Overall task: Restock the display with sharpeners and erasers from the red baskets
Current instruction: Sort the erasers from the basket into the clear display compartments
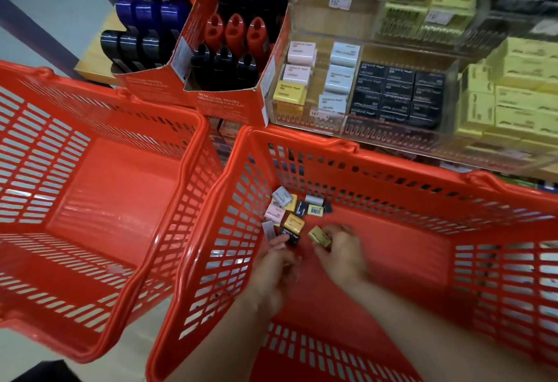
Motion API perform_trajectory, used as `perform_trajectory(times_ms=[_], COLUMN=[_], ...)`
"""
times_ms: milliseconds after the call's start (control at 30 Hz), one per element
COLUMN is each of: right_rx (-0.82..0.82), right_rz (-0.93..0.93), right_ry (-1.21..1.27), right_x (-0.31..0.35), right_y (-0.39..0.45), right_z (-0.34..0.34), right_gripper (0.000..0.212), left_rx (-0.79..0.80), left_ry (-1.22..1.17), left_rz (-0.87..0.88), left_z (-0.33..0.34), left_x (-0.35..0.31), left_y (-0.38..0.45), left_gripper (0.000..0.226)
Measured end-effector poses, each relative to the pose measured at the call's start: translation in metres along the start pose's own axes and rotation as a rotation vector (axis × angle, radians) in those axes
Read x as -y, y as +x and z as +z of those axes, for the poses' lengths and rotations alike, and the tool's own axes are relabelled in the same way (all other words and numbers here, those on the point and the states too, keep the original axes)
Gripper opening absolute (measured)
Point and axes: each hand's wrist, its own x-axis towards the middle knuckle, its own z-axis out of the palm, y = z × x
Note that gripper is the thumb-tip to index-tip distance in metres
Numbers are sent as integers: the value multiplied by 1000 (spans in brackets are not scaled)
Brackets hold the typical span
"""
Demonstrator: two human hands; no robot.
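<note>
inside right basket (392, 164): right hand (342, 253) pinching yellow eraser (320, 237), left hand (276, 264) gripping black eraser (291, 238), gathering for display; pile (290, 209) just beyond fingertips.

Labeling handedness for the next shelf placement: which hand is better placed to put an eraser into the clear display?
Right, probably. The right hand already pinches a yellow eraser and sits nearer the clear display; the left hand grips a black eraser at the pile.

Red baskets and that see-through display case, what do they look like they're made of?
Right basket and left basket: likely moulded plastic, glossy, with slotted lattice walls. Display case: probably clear acrylic, since its contents show through its shiny walls.
</note>
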Motion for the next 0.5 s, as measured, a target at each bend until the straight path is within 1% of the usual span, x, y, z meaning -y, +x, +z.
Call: perform_trajectory(times_ms=[67, 133, 167, 267, 333, 367, 433, 467, 500], right_rx=[-18, -7, -1, 81, 142, 114, -66, -155, -217], right_rz=[27, -8, -27, -75, -64, -34, 115, 211, 294], right_ry=[181, 267, 299, 371, 415, 430, 435, 410, 374], right_x=[-2, 2, 7, 19, 24, 24, 21, 19, 19], right_y=[-10, -20, -24, -29, -25, -19, -2, 8, 16], right_z=[-11, -18, -20, -20, -18, -18, -20, -23, -24], right_gripper=[21, 23, 24, 30, 25, 18, 8, 7, 16], left_rx=[56, 72, 90, 151, 156, 136, 82, 60, 47], left_ry=[-125, -176, -181, -223, -240, -250, -259, -245, -225], left_rz=[-61, -103, -106, -96, -73, -61, -54, -57, -65], left_z=[1, 1, 3, 8, 11, 11, 8, 5, 3], left_x=[-2, -3, -3, -4, -5, -7, -9, -10, -10], left_y=[1, 2, 2, 1, -1, 0, 3, 4, 5], left_gripper=[36, 13, 12, 27, 27, 25, 21, 19, 15])
